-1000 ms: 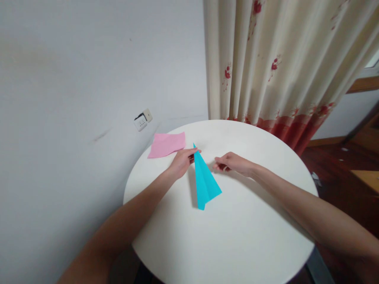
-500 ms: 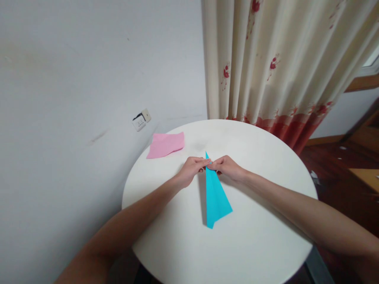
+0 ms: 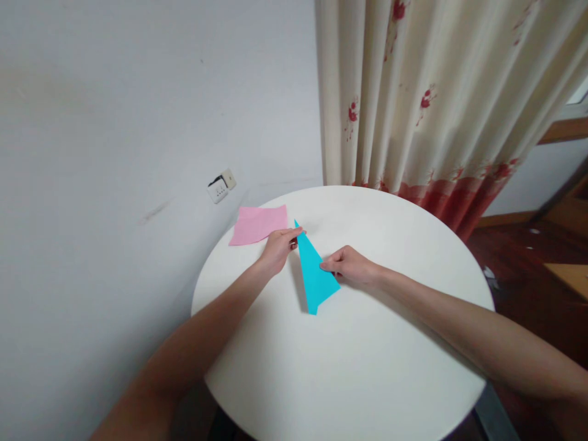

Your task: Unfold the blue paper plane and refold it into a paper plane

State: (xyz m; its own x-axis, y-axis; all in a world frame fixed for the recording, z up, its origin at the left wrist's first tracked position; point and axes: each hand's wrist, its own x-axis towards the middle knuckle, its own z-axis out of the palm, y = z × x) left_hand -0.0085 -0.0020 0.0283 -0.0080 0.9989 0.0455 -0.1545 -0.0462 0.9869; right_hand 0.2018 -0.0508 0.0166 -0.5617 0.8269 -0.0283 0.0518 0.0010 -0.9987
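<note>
A blue paper folded into a long narrow triangle [image 3: 313, 272] lies on the round white table [image 3: 367, 355], its point toward the wall. My left hand [image 3: 279, 246] pinches the paper near its pointed tip. My right hand [image 3: 349, 267] presses its fingertips on the paper's right edge, about midway along. A pink sheet of paper [image 3: 258, 223] lies flat at the table's far left edge, just beyond my left hand.
A white wall stands to the left with a socket [image 3: 221, 187] on it. A cream curtain with red flowers [image 3: 432, 98] hangs behind the table. Dark wooden floor [image 3: 528, 245] shows on the right.
The blue paper has shifted back and to the left. My right hand slid from the tip down to the paper's right edge; my left hand stayed at the tip.
</note>
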